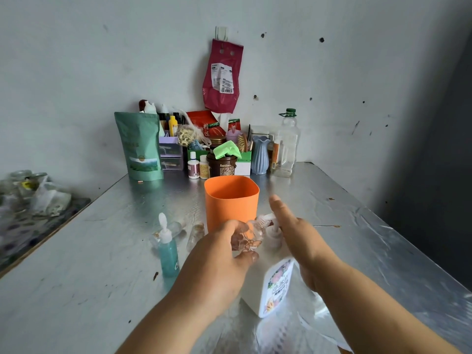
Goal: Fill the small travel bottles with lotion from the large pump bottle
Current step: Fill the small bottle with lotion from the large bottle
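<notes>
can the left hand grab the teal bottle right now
Probably not yet: the left hand grips the clear travel bottle. The teal bottle stands beside it, nothing between.

A lived-in home corner is seen: a foil-covered table (76,264) crowded with toiletries (194,166), hairbrush (242,143) and vase (260,155).

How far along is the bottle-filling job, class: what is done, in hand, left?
Done: unclear; the capped teal bottle may already be full. In hand: the left hand grips a clear travel bottle at the nozzle of the pump bottle, the right hand lying flat on the pump. Left: two clear small bottles by the orange cup look empty.
</notes>
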`<state>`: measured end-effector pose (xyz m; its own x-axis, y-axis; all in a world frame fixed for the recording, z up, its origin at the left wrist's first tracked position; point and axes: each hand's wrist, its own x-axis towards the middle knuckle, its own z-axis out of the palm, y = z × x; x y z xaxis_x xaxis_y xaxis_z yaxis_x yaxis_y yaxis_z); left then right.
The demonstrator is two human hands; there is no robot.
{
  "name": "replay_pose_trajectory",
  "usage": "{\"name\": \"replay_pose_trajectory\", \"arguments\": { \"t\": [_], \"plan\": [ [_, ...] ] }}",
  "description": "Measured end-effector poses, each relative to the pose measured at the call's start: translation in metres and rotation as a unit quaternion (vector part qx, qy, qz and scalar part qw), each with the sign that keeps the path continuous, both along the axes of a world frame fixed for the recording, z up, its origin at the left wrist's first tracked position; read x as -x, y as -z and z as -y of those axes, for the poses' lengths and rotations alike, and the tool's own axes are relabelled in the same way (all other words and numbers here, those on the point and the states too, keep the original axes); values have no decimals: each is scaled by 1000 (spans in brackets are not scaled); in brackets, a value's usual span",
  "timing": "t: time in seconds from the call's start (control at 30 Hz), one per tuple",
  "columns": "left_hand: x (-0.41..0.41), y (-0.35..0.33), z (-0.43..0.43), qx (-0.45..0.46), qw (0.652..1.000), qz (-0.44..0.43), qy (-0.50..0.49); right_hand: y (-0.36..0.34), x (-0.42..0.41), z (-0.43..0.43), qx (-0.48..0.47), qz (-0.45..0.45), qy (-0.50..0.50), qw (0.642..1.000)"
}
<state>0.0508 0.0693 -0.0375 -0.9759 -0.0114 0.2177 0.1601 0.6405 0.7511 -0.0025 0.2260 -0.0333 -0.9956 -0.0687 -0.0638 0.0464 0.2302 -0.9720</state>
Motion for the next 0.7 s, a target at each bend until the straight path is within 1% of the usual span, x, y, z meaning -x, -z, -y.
{"name": "replay_pose_trajectory", "arguments": {
  "t": [0.17,0.27,0.37,0.47,0.7],
  "plan": [
    [4,5,0,3,1000,-6,-7,8,3,2,27,8,-24,999],
    [5,8,0,17,1000,-4,-9,13,3,8,25,-8,7,1000],
    [4,7,-1,20,1000,3,-13,12,1,11,24,-12,15,1000],
    [3,5,-1,11,1000,8,-17,4,-1,9,5,7,7,1000],
    [-1,0,-2,10,1000,1,-23,1,-5,5,30,40,-20,999]
  ]
}}
